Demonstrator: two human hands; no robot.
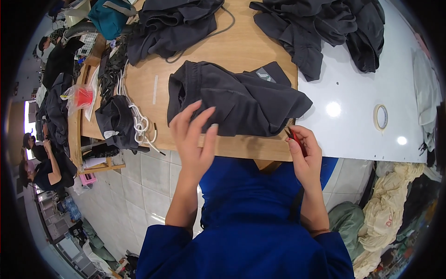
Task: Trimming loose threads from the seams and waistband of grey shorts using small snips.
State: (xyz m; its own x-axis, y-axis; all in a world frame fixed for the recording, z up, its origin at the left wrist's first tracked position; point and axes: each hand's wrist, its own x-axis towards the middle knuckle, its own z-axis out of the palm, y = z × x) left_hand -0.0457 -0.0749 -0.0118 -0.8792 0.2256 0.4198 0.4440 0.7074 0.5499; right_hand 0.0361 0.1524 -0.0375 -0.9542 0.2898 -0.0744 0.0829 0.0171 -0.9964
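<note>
Dark grey shorts (232, 100) lie sideways on the wooden table, their gathered waistband to the left and a leg reaching right over the white tabletop. My left hand (194, 139) is at the waistband's near side with its fingers spread, holding nothing; whether the fingertips touch the cloth I cannot tell. In my right hand (306, 153), close to the near right end of the shorts, is a pair of red-handled thread snips (291, 134) with dark tips pointing up and left. A small pale printed mark (264, 74) shows on the far part of the cloth.
More dark garments are heaped at the far left (176, 28) and far right (320, 32). Left of the shorts lie white cords (139, 123) and a bunched dark garment (114, 116). A tape roll (380, 117) rests on the white tabletop (348, 125). Other people sit farther left.
</note>
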